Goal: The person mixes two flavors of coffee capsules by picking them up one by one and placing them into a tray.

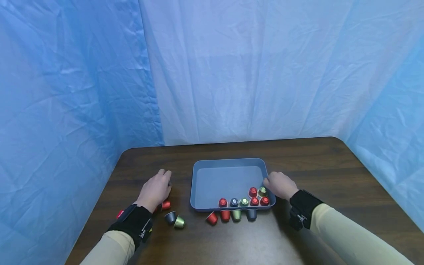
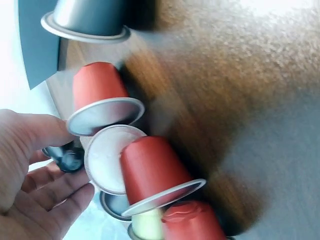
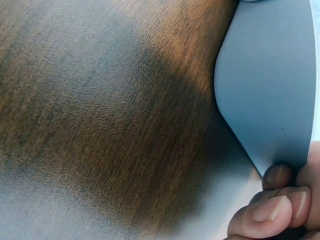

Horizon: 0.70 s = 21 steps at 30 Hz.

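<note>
Dark capsule [image 2: 70, 159]: one, pinched between thumb and fingers of the left hand [image 1: 155, 192], left of the tray [image 1: 225, 176]. Presumably light, smooth and thin-walled, liable to dent; best held by its sides, clear of the lid. Loose red capsules [image 2: 155, 172]: just beside that hand. Tray: probably stiff; right hand [image 1: 281, 184] grips its right rim. Obscured: much of the dark capsule, behind the thumb; right hand, cut off in its wrist view.

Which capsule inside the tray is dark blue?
The second capsule from left in the near row of the tray, between a red capsule and a green one; others inside are red or green.
</note>
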Each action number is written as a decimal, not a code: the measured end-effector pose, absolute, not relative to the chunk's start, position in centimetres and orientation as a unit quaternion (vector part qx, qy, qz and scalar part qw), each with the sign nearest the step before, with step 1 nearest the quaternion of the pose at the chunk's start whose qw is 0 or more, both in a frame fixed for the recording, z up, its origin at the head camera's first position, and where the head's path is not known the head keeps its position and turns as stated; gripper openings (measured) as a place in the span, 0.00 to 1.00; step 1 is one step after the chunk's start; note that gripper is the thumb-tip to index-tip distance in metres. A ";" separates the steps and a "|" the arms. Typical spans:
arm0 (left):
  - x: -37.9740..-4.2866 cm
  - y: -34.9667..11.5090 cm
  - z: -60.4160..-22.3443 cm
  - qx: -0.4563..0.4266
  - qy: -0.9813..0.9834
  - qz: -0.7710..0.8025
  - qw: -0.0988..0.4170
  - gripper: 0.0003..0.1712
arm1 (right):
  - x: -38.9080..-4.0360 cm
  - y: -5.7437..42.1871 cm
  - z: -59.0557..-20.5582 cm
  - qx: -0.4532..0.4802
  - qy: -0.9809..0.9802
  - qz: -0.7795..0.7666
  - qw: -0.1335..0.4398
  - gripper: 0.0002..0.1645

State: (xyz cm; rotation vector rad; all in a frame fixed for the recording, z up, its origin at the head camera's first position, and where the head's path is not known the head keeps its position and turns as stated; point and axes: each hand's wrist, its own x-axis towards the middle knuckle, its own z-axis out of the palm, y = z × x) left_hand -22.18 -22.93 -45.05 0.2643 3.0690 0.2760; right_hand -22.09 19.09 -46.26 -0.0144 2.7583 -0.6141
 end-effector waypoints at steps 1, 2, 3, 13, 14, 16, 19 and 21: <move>-22.1 -22.9 -44.9 0.087 0.992 0.089 0.022 0.32 | -22.1 19.1 -46.2 -0.005 0.964 -0.214 0.157 0.19; -22.1 -22.8 -44.8 0.088 0.992 0.088 0.020 0.32 | -22.1 19.1 -46.2 -0.005 0.964 -0.214 0.157 0.19; -22.1 -22.8 -44.6 0.089 0.992 0.088 0.017 0.32 | -22.1 19.1 -46.2 -0.005 0.964 -0.214 0.158 0.19; -22.0 -22.0 -42.8 0.096 0.987 0.126 0.006 0.32 | -22.1 19.0 -46.1 -0.009 0.964 -0.215 0.155 0.19; -21.9 -21.9 -42.6 0.097 0.987 0.129 0.004 0.30 | -22.1 19.0 -46.1 -0.009 0.964 -0.215 0.155 0.19; -21.9 -21.8 -42.2 0.101 0.986 0.133 0.001 0.27 | -22.1 19.0 -46.1 -0.009 0.964 -0.217 0.154 0.19; -21.9 -21.5 -41.6 0.113 0.985 0.130 -0.004 0.23 | -22.1 19.0 -46.1 -0.009 0.963 -0.219 0.154 0.19; -21.8 -21.2 -41.2 0.123 0.984 0.126 -0.008 0.21 | -22.0 19.0 -46.1 -0.007 0.963 -0.220 0.154 0.19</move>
